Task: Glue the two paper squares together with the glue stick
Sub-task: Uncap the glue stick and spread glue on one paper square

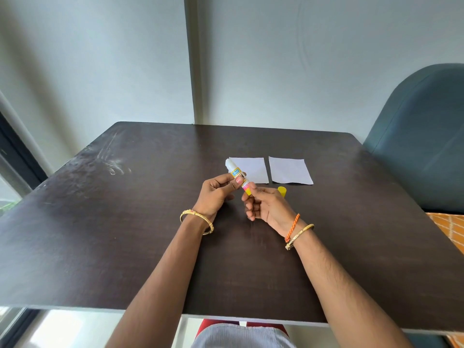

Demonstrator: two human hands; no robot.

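Two white paper squares lie side by side on the dark table point(125, 222), the left square point(253, 169) and the right square point(291, 170), a small gap between them. Both hands hold an uncapped glue stick point(238, 177) tilted above the table, just in front of the left square. My left hand point(216, 194) grips its middle, thumb on the label. My right hand point(266, 204) pinches the yellow base end. The white glue tip points up and away. The yellow cap point(282, 191) rests on the table behind my right hand.
A blue-grey upholstered chair point(421, 136) stands at the table's right side, with an orange patterned cushion point(449, 229) below it. A pale wall backs the far table edge. A window frame runs along the left.
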